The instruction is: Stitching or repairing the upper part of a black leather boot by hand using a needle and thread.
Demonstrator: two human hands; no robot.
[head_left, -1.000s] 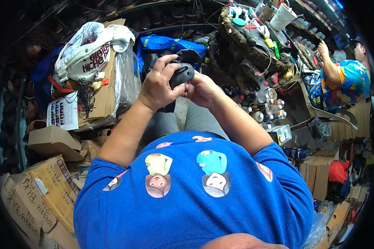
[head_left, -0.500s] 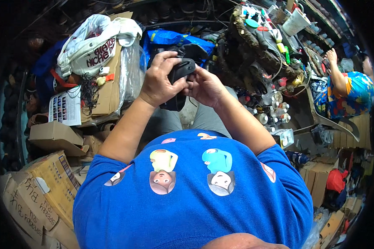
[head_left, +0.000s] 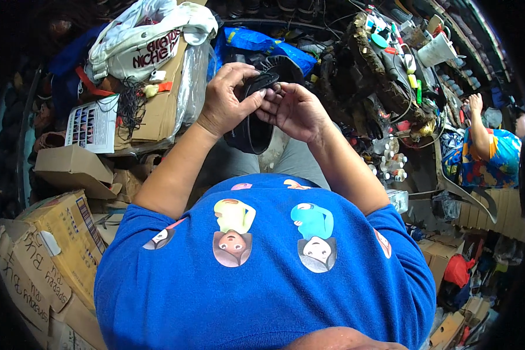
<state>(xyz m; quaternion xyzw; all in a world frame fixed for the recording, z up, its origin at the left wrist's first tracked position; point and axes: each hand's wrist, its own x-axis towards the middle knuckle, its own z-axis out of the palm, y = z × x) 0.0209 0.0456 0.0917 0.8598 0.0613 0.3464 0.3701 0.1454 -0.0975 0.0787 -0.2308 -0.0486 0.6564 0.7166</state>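
Observation:
Both hands are raised in front of me, close together, over my lap. Between them is a black curved item (head_left: 261, 133) with a wide looped band; its exact kind is hard to make out. Its lower part hangs below my fingers, and the upper loop arches behind them. My left hand (head_left: 230, 96) grips its left side, thumb pressed on the front near the top. With thumb and fingertips, my right hand (head_left: 297, 111) pinches the same item's upper edge. The fingers of both hands nearly touch and hide part of it.
Left lies a white cloth bag (head_left: 151, 49) on cardboard, beside a printed sheet (head_left: 93, 123) and cardboard boxes (head_left: 70, 169). A blue bag (head_left: 268, 46) lies beyond my hands. At right are a cluttered bench (head_left: 385, 76), a white bucket (head_left: 437, 51), several small bottles (head_left: 394, 163) and another person (head_left: 490, 151).
The black item has turned in my hands, so more of its loop and hanging part shows. My right hand has opened out its palm a little, still pinching. The view has shifted slightly.

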